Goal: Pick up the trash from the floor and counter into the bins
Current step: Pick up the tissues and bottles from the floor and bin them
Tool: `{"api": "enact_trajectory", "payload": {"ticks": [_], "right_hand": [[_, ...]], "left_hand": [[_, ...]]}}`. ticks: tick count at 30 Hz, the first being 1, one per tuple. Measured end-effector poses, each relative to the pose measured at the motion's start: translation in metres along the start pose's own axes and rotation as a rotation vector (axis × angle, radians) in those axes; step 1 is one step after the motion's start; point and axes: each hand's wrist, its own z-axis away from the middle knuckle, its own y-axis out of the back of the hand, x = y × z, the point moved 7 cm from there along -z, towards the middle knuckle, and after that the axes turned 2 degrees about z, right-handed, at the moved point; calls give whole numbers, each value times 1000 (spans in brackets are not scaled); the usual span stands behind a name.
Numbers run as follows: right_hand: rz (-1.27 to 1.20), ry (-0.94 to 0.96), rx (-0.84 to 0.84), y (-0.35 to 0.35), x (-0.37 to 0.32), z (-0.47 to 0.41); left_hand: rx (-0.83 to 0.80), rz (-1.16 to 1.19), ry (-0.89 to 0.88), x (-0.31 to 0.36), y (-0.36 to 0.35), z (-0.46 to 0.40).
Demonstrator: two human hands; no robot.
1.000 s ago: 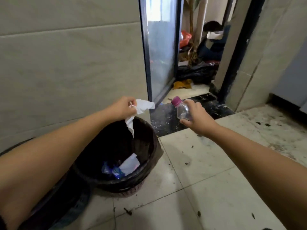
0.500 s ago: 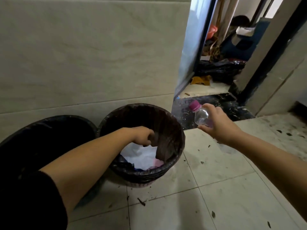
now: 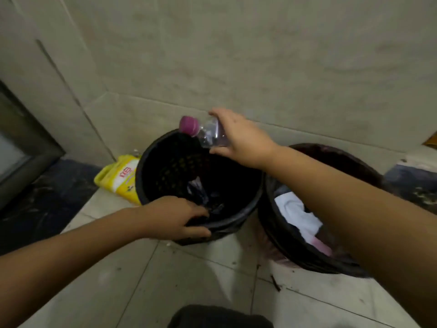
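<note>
Plastic bottle (image 3: 211,134) held over the left-hand black bin (image 3: 153,157).

The right hand (image 3: 238,136), half a second ago out over the floor tiles, now grips the pink-capped bottle above this bin; the left hand (image 3: 175,217), its tissue dropped in the neighbouring bin (image 3: 283,233), now clasps the near rim. Release looks imminent. A yellow packet (image 3: 123,176) behind carries red print, unreadable.

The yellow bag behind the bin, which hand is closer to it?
Left. The left hand grips the black bin's near rim, just right of the yellow bag. The right hand holds the bottle above the bin's far side.
</note>
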Motion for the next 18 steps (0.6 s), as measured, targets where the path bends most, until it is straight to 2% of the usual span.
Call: {"api": "enact_trajectory", "payload": {"ticks": [4,9,13,18], "right_hand": [[-63,-36,-326,-103,-10,-36],[-6,-260,-726,-213,19,-32],[134,-302,-914,-270,36,-27],[262,-281,-1054,-308,36,-19]], "left_hand": [[88,-262,-130,-4,-15,6],[39,-176,-125,-7,-23,-1],[182,-64,-206,-7,-16,4],[180,-76,-269,-9,-17,8]]}}
